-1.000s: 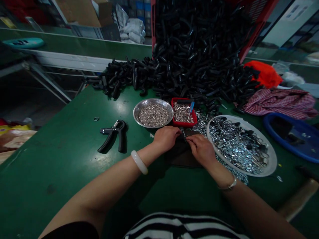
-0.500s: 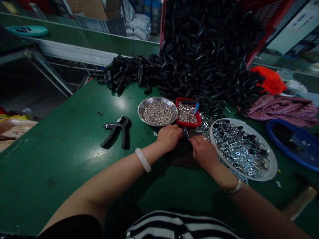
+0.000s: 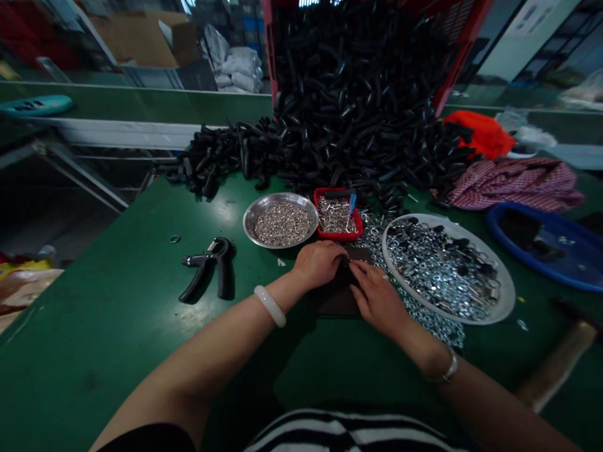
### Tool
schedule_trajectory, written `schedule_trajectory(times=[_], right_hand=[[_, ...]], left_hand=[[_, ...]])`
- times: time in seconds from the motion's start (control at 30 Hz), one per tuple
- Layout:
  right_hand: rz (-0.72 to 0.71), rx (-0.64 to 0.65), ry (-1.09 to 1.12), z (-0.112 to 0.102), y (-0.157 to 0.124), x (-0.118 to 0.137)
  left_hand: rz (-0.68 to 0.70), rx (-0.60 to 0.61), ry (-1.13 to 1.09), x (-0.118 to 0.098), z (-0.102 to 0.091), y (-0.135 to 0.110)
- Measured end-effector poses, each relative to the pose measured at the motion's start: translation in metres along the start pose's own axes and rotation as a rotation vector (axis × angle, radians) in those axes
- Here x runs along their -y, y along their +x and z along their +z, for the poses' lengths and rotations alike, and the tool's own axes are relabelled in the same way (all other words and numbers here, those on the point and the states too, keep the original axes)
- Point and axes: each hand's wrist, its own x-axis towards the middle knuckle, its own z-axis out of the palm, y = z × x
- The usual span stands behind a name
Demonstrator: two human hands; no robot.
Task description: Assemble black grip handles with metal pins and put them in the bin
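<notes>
My left hand [image 3: 319, 265] and my right hand [image 3: 377, 300] meet over a dark flat pad [image 3: 333, 300] on the green table [image 3: 94, 339]. Their fingertips pinch a small black part [image 3: 346, 262], mostly hidden between them. Just beyond my left hand lies a steel bowl [image 3: 281, 223] of tiny silver pieces. A red tray [image 3: 316, 216] of metal pins with a blue-handled tool [image 3: 351, 210] stands above my fingers. To my right hand's side is a white plate [image 3: 506, 295] heaped with steel rings and black pieces.
A huge heap of black curved parts [image 3: 353, 119] spills from a red crate [image 3: 452, 56] at the table's back. Left lies a black hand grip tool [image 3: 210, 270] and a ring [image 3: 175, 238]. Right are checked cloth [image 3: 516, 183], a blue tub [image 3: 541, 245] and a wooden handle [image 3: 556, 361].
The whole scene has shifted left and slightly up in view. My right hand has moved closer to my left, and the black part is now more hidden between my fingers.
</notes>
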Motion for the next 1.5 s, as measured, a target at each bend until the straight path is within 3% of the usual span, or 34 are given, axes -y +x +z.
schedule_trajectory(times=[0.27, 0.53, 1.0, 1.5], right_hand=[[0.023, -0.024, 0.110, 0.000, -0.003, -0.004], [0.045, -0.071, 0.173, 0.002, -0.005, -0.009], [0.048, -0.071, 0.173, 0.002, -0.005, -0.008], [0.050, -0.082, 0.191, 0.002, -0.004, -0.008]], left_hand=[[0.036, 0.106, 0.060, 0.002, -0.008, 0.007], [-0.004, 0.081, -0.032, 0.010, -0.012, 0.002], [-0.116, 0.100, 0.151, -0.009, -0.005, 0.003], [0.106, 0.197, 0.302, -0.011, -0.009, 0.012]])
